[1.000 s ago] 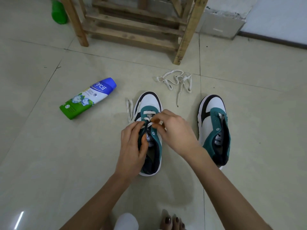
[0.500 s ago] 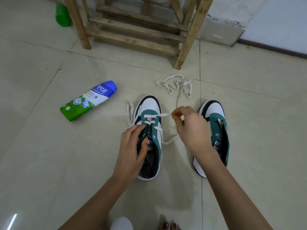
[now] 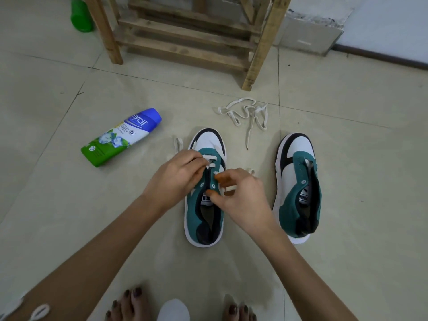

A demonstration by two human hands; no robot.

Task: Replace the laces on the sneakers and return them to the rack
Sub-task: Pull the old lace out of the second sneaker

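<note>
Threading the white lace (image 3: 209,157) through one sneaker is the step in hand, as I judge it. The left hand (image 3: 178,174) has its fingers curled down on the lace at the crossed rows near the toe end, pinching it there. The right hand (image 3: 242,200) sits just beside it, thumb and fingers bent in a pinch, with a strip of the same lace showing between them and a further bit poking out beyond the knuckles. Under both hands lies the sneaker being laced (image 3: 203,218): only its first rows are filled, and the eyelets nearer the wrists are bare. Close to the right of the right hand stands the second sneaker (image 3: 298,193), with no lace in it. Beyond the fingertips a loose lace (image 3: 245,112) lies tangled on the floor, and further still is the wooden rack (image 3: 185,42). Out past the left hand lies a green and blue bottle (image 3: 120,137). The next move calls for steering the lace end into the next bare eyelet and drawing it through evenly. Most of the task looks left to do.
</note>
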